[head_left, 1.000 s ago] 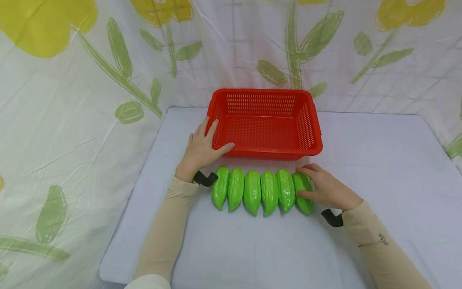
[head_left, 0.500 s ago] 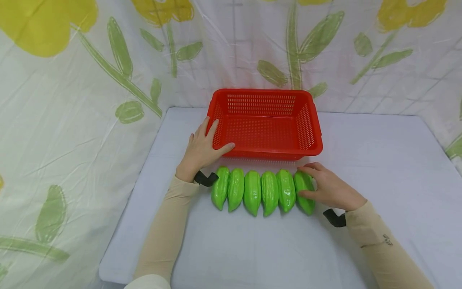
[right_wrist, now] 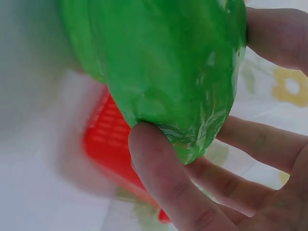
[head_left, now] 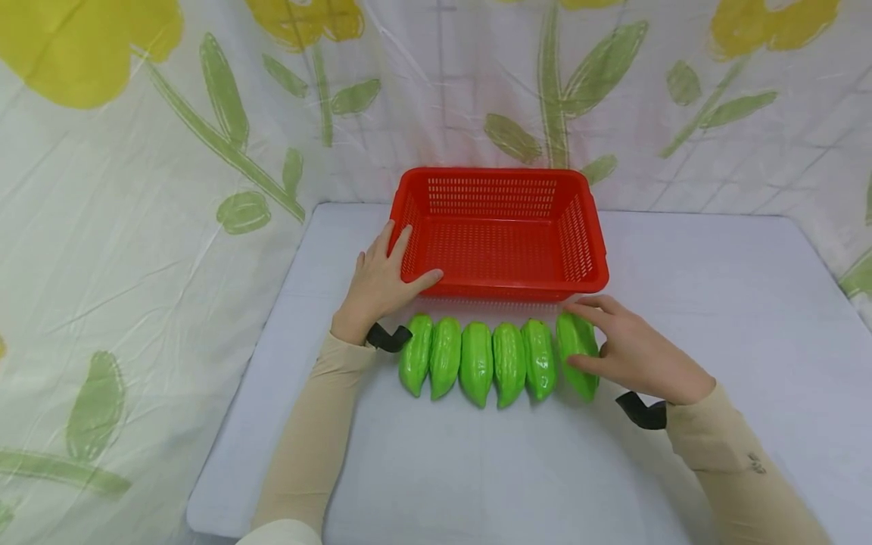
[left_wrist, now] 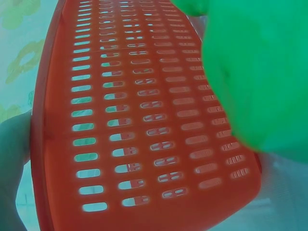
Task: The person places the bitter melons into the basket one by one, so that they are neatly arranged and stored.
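My right hand [head_left: 643, 352] grips a green bitter melon [head_left: 577, 348] at the right end of a row, tilted and a little apart from its neighbour. In the right wrist view the thumb and fingers hold this glossy, ridged melon [right_wrist: 168, 72] near its end. Several matching bitter melons [head_left: 477, 363] lie side by side in front of the red plastic basket [head_left: 504, 289]. My left hand [head_left: 376, 284] rests spread on the basket's front left corner, thumb along the front rim. The left wrist view has the slotted basket wall [left_wrist: 144, 197] with a melon [left_wrist: 260, 77] close beside it.
A white-covered table [head_left: 436, 469] carries everything. Behind it and to the left hangs a white curtain [head_left: 463, 83] printed with yellow flowers and green leaves. A black wrist mount [head_left: 388, 337] on the left arm overlaps the leftmost melon.
The right hand takes hold of the rightmost bitter melon and shifts it slightly right, tilting it and widening the gap to its neighbour. The left hand and basket stay put.
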A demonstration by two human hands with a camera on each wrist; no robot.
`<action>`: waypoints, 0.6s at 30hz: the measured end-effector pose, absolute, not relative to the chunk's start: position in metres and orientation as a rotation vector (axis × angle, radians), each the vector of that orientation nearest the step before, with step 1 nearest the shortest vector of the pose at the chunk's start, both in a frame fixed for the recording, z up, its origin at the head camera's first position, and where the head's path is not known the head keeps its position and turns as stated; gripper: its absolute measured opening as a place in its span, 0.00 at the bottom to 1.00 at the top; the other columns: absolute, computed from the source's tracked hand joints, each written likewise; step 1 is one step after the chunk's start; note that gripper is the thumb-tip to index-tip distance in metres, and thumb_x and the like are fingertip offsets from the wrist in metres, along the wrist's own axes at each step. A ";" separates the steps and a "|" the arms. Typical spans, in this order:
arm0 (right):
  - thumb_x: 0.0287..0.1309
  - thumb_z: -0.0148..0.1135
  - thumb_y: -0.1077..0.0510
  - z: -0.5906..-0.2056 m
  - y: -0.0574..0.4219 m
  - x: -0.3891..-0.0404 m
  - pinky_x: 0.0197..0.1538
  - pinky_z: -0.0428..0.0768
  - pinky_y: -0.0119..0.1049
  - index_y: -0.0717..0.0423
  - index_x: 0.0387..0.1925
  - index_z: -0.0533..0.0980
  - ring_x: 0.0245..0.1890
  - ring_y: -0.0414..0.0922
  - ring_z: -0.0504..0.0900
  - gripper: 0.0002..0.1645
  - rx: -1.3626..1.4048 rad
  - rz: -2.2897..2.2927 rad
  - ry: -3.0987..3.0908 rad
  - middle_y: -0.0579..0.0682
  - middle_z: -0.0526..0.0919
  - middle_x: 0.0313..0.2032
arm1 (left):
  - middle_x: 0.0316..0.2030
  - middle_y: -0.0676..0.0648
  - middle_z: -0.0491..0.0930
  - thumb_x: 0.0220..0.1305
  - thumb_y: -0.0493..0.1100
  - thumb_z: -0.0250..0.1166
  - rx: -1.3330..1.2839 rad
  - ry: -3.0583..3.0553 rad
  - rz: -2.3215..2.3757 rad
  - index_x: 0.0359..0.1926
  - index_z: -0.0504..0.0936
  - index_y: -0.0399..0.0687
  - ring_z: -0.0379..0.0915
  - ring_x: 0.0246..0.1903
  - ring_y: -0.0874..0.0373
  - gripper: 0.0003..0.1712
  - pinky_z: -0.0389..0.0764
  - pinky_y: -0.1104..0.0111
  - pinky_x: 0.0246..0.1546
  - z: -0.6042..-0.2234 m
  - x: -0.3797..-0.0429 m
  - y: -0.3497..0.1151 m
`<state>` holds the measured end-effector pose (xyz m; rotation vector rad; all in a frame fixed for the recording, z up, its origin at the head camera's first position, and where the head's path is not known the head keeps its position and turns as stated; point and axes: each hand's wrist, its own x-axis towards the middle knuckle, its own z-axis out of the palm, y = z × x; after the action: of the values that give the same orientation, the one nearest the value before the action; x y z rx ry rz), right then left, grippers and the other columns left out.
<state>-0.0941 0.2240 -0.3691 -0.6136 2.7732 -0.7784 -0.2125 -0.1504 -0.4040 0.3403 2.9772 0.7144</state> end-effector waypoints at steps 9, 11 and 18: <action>0.59 0.76 0.53 -0.345 0.223 -0.096 0.36 0.84 0.34 0.61 0.73 0.69 0.34 0.39 0.82 0.44 -0.681 -0.770 2.806 0.63 0.70 0.68 | 0.84 0.45 0.34 0.64 0.79 0.55 0.341 2.977 0.716 0.85 0.43 0.57 0.39 0.82 0.40 0.60 0.44 0.34 0.78 -0.404 -0.212 -0.150; 0.59 0.77 0.54 -0.341 0.224 -0.098 0.36 0.84 0.33 0.61 0.72 0.69 0.33 0.38 0.82 0.44 -0.687 -0.762 2.818 0.62 0.71 0.67 | 0.84 0.45 0.34 0.65 0.79 0.55 0.341 2.975 0.719 0.85 0.42 0.57 0.39 0.82 0.39 0.60 0.44 0.34 0.78 -0.404 -0.212 -0.150; 0.60 0.75 0.54 -0.330 0.223 -0.109 0.40 0.87 0.40 0.62 0.72 0.70 0.41 0.45 0.84 0.42 -0.704 -0.751 2.835 0.63 0.72 0.66 | 0.84 0.45 0.35 0.65 0.78 0.55 0.340 2.979 0.716 0.85 0.43 0.57 0.40 0.82 0.40 0.60 0.44 0.35 0.78 -0.403 -0.211 -0.150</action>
<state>-0.1090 0.2227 -0.3299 -0.7041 2.8352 -0.7512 -0.2111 -0.1498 -0.4028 0.3396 2.9790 0.7160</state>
